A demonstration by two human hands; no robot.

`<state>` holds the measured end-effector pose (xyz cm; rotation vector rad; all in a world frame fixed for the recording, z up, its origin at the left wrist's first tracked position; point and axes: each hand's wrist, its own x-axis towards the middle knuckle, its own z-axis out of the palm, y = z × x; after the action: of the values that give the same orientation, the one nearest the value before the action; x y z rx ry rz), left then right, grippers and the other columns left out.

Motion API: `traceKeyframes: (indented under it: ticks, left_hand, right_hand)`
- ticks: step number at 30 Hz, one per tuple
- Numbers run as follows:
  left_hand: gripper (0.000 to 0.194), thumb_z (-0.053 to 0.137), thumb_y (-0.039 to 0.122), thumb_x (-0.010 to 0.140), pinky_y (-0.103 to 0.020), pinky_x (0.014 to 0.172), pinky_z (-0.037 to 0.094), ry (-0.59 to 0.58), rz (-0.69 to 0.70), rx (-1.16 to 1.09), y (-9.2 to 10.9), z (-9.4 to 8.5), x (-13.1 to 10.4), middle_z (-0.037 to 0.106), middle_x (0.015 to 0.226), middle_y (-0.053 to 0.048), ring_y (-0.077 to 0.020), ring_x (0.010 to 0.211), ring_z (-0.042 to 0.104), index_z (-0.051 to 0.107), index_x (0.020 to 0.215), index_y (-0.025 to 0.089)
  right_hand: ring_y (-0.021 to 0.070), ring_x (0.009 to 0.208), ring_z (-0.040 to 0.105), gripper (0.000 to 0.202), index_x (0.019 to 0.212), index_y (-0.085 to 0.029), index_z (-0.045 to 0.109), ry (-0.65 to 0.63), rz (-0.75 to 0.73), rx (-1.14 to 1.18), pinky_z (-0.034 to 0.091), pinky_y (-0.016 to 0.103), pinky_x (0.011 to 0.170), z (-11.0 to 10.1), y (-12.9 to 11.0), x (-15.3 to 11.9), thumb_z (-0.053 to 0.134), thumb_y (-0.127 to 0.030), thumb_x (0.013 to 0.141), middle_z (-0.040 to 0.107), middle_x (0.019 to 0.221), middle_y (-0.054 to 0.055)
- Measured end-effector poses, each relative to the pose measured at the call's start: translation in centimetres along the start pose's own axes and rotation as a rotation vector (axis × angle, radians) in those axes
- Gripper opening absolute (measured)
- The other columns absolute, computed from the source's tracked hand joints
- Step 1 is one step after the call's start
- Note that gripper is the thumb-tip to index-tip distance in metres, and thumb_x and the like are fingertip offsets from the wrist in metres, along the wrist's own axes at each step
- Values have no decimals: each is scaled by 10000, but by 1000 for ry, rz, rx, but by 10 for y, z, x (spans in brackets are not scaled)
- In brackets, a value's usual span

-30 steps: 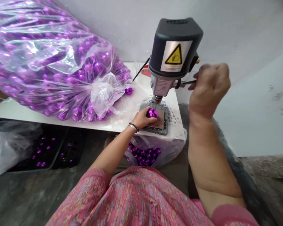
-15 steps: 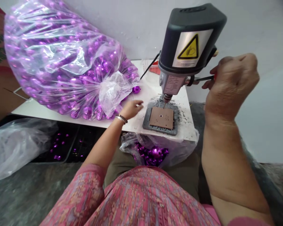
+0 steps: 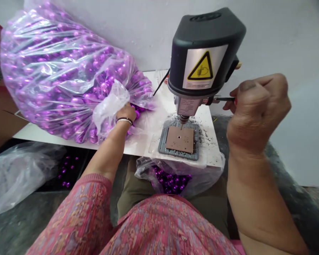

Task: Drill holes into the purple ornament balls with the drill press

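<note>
My right hand [image 3: 260, 109] is closed round the end of the feed lever [image 3: 224, 99] on a small bench drill press [image 3: 206, 53]. Under its bit lies a square brown board [image 3: 180, 140] with a small hole, resting on the grey base plate [image 3: 163, 147]. My left hand [image 3: 127, 112] reaches into the mouth of a large clear plastic bag [image 3: 110, 106] full of shiny purple balls [image 3: 103, 85]. Its fingers are mostly hidden among the balls and plastic, so their grip does not show.
Dark shavings [image 3: 206, 132] lie around the base on the white table [image 3: 140, 145]. Below the table's front edge, over my lap, hangs an open plastic bag [image 3: 202, 173] holding purple balls. A cardboard box [image 3: 5, 117] stands at far left, above another plastic bag [image 3: 18, 173].
My left hand has moved left from beside the bag into its mouth, pushing the plastic flap aside. My right hand stays on the lever. The view has shifted slightly.
</note>
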<state>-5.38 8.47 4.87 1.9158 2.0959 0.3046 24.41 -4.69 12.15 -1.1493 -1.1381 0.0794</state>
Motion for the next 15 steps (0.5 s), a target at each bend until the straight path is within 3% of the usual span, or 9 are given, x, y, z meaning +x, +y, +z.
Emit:
traceKeyframes:
  ticks: [1, 3, 6, 11, 15]
  left_hand:
    - [693, 536, 398, 934, -617, 1196, 249, 74, -82, 26, 1, 5, -5, 513, 1533, -282, -457, 1492, 369, 447, 1512, 27]
    - [676, 574, 332, 911, -571, 1216, 262, 108, -139, 69, 4, 14, -18, 483, 1562, -283, -432, 1498, 383, 457, 1496, 16]
    - [659, 589, 337, 907, -488, 1166, 378, 15, -158, 165, 6, 21, -36, 521, 1539, -273, -390, 1449, 484, 474, 1493, 59]
    - [515, 504, 428, 954, -453, 1021, 490, -154, -108, 281, 3, 18, -56, 704, 1300, -245, -399, 1219, 668, 618, 1347, 116]
    - [532, 516, 370, 962, -443, 1033, 490, -80, -123, 257, -5, 2, -71, 649, 1374, -268, -385, 1249, 651, 555, 1417, 96]
  right_hand:
    - [-9, 649, 440, 271, 775, -135, 447, 7, 0, 4, 352, 188, 655, 0, 0, -1, 447, -359, 929, 481, 733, -36]
    - [-4, 643, 451, 275, 766, -133, 457, 15, 1, 3, 359, 195, 656, 1, 0, -2, 452, -362, 918, 498, 726, -34]
    - [7, 634, 473, 302, 768, -129, 482, 14, 4, -7, 367, 213, 660, 2, 1, -3, 457, -397, 905, 514, 718, -31]
    - [27, 627, 475, 319, 761, -139, 483, 60, 35, -44, 348, 210, 617, 1, 5, -5, 474, -438, 872, 499, 706, -26]
    - [27, 622, 482, 345, 757, -133, 505, 38, 41, -75, 354, 220, 626, 0, 7, -5, 467, -462, 853, 524, 703, -23]
